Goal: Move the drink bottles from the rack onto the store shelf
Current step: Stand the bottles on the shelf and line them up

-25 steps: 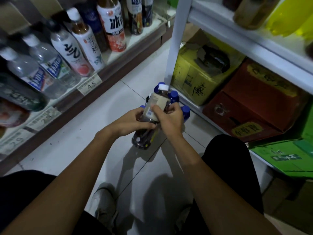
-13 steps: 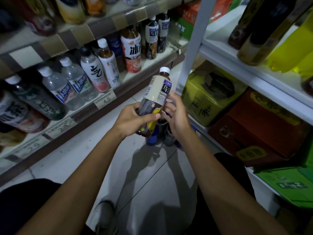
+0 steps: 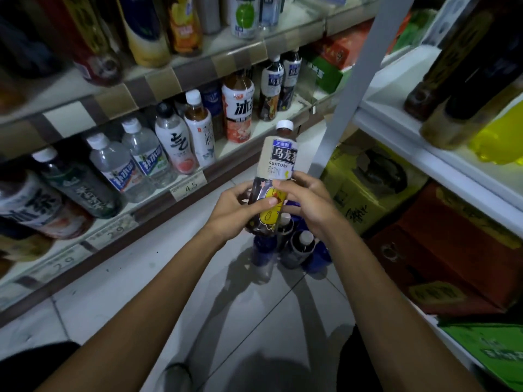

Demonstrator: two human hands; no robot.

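Head view: my two hands hold one tea bottle (image 3: 278,171) up in a narrow aisle.
Grey tiled floor (image 3: 158,278) runs between the store shelf (image 3: 226,155) on the left and a white rack (image 3: 351,89) on the right. The left hand (image 3: 237,210) and right hand (image 3: 308,202) each wrap around the bottle's dark lower half, white cap up. Its label reads "SUNTORY". A shelf-edge tag (image 3: 189,188) reads "4.5". More bottles (image 3: 297,244) stand on the floor just below the hands, at the rack's foot.
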